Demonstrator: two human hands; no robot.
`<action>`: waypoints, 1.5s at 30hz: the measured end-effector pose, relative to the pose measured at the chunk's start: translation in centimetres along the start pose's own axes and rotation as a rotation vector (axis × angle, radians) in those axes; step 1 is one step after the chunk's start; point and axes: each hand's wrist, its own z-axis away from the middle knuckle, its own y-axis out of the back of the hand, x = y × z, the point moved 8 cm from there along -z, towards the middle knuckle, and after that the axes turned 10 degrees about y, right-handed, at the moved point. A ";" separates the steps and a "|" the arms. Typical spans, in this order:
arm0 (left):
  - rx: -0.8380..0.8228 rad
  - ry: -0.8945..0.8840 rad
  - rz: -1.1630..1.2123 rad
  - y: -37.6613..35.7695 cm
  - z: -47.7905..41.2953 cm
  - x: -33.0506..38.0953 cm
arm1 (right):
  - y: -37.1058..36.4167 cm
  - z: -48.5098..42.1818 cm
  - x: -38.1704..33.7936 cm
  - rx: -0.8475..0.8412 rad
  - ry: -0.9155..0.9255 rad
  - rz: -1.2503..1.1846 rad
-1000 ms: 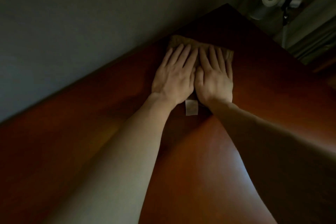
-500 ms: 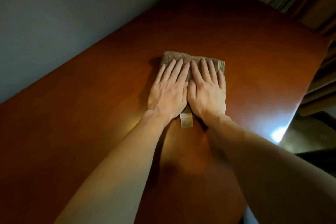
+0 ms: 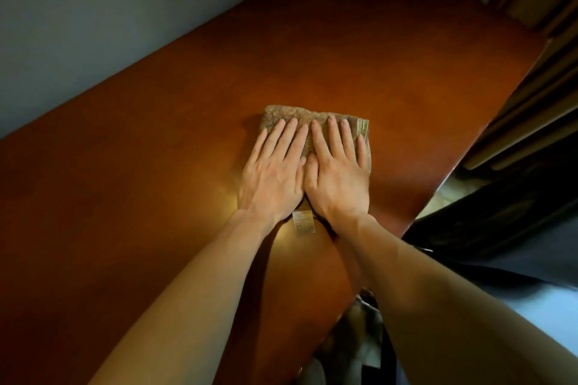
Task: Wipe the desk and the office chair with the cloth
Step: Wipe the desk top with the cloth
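Note:
A folded brown cloth [image 3: 281, 116] lies flat on the reddish-brown wooden desk [image 3: 125, 197], near the desk's middle. My left hand [image 3: 272, 175] and my right hand [image 3: 336, 175] rest side by side on top of it, palms down, fingers straight and pressed on the cloth. A small white label [image 3: 303, 221] of the cloth sticks out toward me between my wrists. Most of the cloth is hidden under my hands. The office chair cannot be made out for certain.
A grey wall [image 3: 93, 9] runs along the desk's far left edge. Curtains [image 3: 538, 50] hang at the right past the desk's right edge. A dark shape [image 3: 500, 228] stands low at the right, beside the desk's near corner.
Both hands have slid the cloth toward me, from the desk's far corner by the wall to its middle. The view has tipped down and now shows the desk's right edge.

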 end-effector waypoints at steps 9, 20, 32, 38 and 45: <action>-0.014 0.121 -0.026 0.6 9.1 -0.6 | 0.9 7.5 -3.3 -0.017 0.068 -0.046; -0.122 0.090 0.096 1.8 17.9 -3.3 | 1.1 14.9 -8.1 -0.040 -0.019 -0.043; -0.429 -0.149 0.046 4.9 26.3 -8.4 | 3.6 23.0 -15.4 -0.211 -0.209 -0.223; -0.563 -0.169 0.009 5.5 30.1 -10.4 | 3.2 27.6 -14.8 -0.127 -0.834 -0.567; -0.652 -0.128 0.060 7.2 33.2 -11.8 | 3.8 31.1 -16.1 -0.340 -1.014 -0.647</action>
